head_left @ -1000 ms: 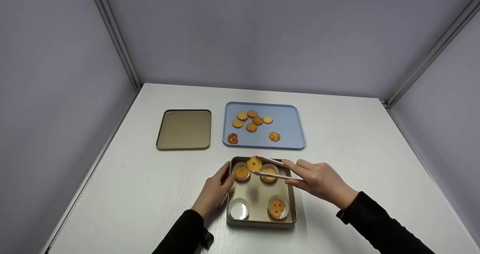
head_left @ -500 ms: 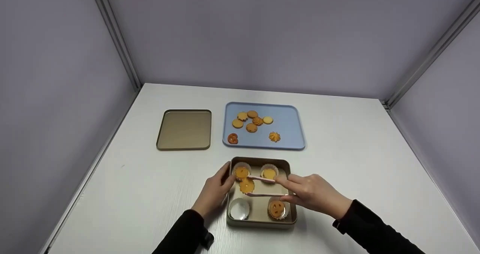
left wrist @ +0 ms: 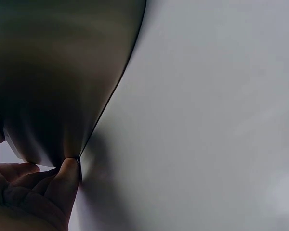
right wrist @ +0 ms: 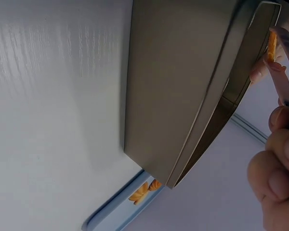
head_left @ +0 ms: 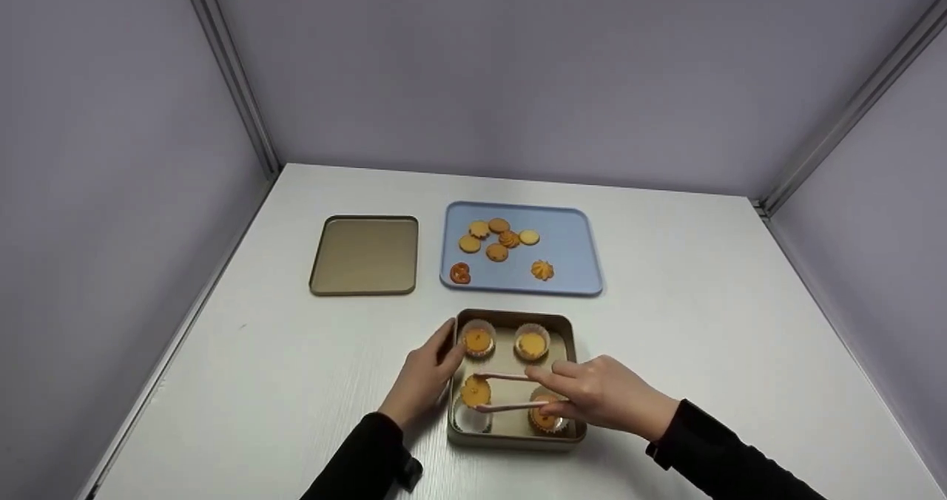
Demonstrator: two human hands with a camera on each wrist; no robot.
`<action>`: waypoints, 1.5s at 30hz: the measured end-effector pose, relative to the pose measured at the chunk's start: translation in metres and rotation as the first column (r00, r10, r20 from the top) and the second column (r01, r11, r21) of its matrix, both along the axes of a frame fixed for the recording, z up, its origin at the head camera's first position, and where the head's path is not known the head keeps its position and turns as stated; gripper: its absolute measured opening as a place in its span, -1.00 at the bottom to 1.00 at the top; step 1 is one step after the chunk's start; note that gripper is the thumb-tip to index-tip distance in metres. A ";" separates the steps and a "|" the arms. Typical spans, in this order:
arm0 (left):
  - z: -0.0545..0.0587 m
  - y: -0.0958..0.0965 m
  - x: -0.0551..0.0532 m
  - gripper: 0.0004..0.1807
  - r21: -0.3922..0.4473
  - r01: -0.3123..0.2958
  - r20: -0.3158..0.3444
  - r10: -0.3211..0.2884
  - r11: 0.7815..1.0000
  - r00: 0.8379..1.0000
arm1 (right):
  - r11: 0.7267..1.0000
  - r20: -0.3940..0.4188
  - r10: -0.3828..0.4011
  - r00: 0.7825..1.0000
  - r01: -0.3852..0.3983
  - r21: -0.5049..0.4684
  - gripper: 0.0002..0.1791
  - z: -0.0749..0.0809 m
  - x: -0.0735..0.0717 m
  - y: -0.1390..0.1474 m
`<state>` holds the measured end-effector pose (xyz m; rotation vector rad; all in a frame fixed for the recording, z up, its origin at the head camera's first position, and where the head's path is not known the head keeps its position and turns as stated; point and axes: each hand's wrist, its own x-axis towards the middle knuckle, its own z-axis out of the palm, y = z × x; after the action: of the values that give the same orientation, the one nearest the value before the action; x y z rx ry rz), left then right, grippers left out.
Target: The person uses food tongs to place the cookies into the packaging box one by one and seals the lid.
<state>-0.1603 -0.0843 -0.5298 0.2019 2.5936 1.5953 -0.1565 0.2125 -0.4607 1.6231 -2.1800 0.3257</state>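
Note:
My right hand (head_left: 603, 399) grips a pair of pink-tipped tongs (head_left: 510, 407). Between the tong tips is a scalloped yellow cookie (head_left: 476, 392), seen edge-on above the rim in the right wrist view. It hangs over a paper cup (head_left: 472, 420) in the near left corner of a gold tin (head_left: 508, 362); what shows of that cup is bare. My left hand (head_left: 425, 376) holds the tin's left wall, thumb at the rim. Cookies sit in the other cups: far left (head_left: 478, 340), far right (head_left: 531, 345), and near right (head_left: 546, 416), partly behind the tongs.
Behind the tin lies a blue tray (head_left: 570, 241) bearing several cookies, among them a pretzel (head_left: 459, 273) and a star-shaped cookie (head_left: 542, 270). Left of that tray is a flat gold lid (head_left: 365, 254). Partition walls enclose the white table (head_left: 666, 263) at back and sides.
My right hand has brought the tongs and the scalloped cookie from the tin's far side toward me and slightly left, over the near left cup. The left hand stays put.

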 end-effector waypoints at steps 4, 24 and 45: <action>-0.001 0.000 0.000 -0.34 0.006 0.000 0.001 0.000 1.000 1.000 | 1.000 0.000 0.007 1.000 -0.007 0.008 -0.47 -0.002 0.000 -0.002; 0.001 -0.001 0.001 -0.34 -0.010 0.003 -0.014 -0.003 1.000 1.000 | 0.993 -0.005 -0.028 1.000 0.028 0.112 -0.54 -0.011 0.000 -0.004; 0.000 0.001 0.001 -0.33 0.013 -0.015 0.002 0.015 1.000 1.000 | 0.993 0.026 -0.038 0.999 0.035 0.117 -0.56 -0.010 0.001 -0.006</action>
<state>-0.1596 -0.0831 -0.5300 0.1829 2.5901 1.6165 -0.1554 0.2070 -0.4709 1.6468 -2.2848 0.2154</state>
